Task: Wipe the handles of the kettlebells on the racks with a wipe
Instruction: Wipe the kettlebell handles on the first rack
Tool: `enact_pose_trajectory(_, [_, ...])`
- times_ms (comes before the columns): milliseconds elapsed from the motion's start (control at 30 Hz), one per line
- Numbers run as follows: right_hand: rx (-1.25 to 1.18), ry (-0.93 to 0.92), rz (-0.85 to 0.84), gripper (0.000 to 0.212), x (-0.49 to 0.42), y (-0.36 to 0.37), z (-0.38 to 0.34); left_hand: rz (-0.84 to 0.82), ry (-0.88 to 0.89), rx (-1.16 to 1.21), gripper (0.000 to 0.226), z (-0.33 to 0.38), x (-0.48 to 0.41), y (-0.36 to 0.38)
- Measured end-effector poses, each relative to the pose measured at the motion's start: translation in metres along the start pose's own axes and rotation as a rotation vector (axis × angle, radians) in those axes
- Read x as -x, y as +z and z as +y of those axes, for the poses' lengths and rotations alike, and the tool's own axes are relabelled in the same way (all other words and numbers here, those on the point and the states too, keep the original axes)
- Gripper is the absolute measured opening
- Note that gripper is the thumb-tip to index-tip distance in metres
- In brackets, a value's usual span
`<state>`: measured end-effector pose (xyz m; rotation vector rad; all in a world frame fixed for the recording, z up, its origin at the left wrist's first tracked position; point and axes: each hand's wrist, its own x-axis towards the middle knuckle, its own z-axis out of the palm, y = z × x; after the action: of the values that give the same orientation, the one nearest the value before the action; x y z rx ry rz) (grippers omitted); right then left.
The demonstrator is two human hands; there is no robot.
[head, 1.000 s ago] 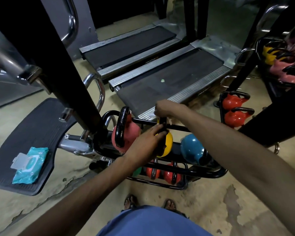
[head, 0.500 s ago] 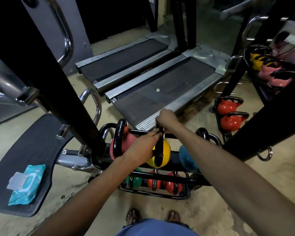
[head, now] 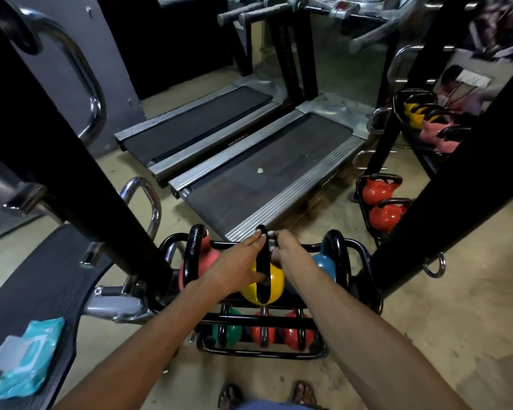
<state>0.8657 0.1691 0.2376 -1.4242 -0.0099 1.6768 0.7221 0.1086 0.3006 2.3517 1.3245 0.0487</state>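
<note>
A yellow kettlebell (head: pixel 274 284) sits in the middle of the top shelf of a low black rack (head: pixel 279 321). Its black handle (head: pixel 262 263) stands upright between my hands. My left hand (head: pixel 237 266) lies along the handle's left side, fingers reaching its top and thumb hooked under it. My right hand (head: pixel 288 250) pinches the top of the handle from the right. A small pale bit of wipe (head: pixel 272 235) shows at its fingertips; the rest is hidden. A pink kettlebell (head: pixel 203 260) stands to the left and a blue kettlebell (head: pixel 323 264) to the right.
One green (head: pixel 228 331) and two red kettlebells (head: pixel 293 332) fill the lower shelf. A teal wipes pack (head: pixel 27 355) lies on a black platform at the left. Two treadmills (head: pixel 267 173) lie beyond the rack. A second rack with red kettlebells (head: pixel 381 202) stands to the right. Black machine posts flank both sides.
My left hand's fingers have slid up the yellow kettlebell's handle to its top. My right hand has shifted to the handle's right side. The view has tilted upward.
</note>
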Motion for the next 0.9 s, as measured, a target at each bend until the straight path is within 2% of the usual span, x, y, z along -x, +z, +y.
enact_pose_trajectory(133, [0.078, -0.052, 0.041, 0.029, -0.014, 0.004, -0.004, -0.006, 0.003, -0.003, 0.107, -0.001, 0.0, -0.002])
enact_pose_trajectory(233, [0.192, -0.097, 0.115, 0.011, -0.018, -0.002, 0.001, 0.001, -0.009, -0.009, 0.104, 0.002, 0.004, -0.002])
enact_pose_trajectory(267, [0.25, -0.137, 0.145, 0.01, -0.021, -0.002, 0.0, 0.018, -0.01, -0.035, 0.1, 0.004, 0.007, 0.0])
enact_pose_trajectory(367, [0.605, -0.411, 0.241, 0.013, -0.011, 0.005, -0.013, 0.129, 0.023, -0.142, 0.083, 0.011, 0.023, 0.013])
enact_pose_trajectory(467, [0.93, -0.586, 0.114, 0.03, 0.005, 0.016, -0.029, 0.231, 0.088, -0.192, 0.083, 0.014, 0.047, 0.035])
enact_pose_trajectory(533, [1.179, -0.644, 0.073, 0.03, 0.013, 0.021, -0.034, 0.266, 0.1, -0.161, 0.084, 0.013, 0.059, 0.048])
enact_pose_trajectory(600, [1.303, -0.722, 0.025, 0.027, 0.03, 0.02, -0.032, 0.281, 0.08, -0.094, 0.079, 0.011, 0.065, 0.057])
enact_pose_trajectory(733, [1.334, -1.043, -0.029, 0.041, 0.082, -0.016, 0.018, 0.28, 0.071, 0.012, 0.069, 0.009, 0.078, 0.063])
enact_pose_trajectory(833, [1.392, -1.216, -0.179, 0.04, 0.104, -0.053, 0.057, 0.276, 0.099, -0.009, 0.063, 0.011, 0.084, 0.068])
enact_pose_trajectory(900, [1.452, -1.32, -0.237, 0.041, 0.095, -0.058, 0.052, 0.27, 0.085, -0.053, 0.063, 0.015, 0.088, 0.072])
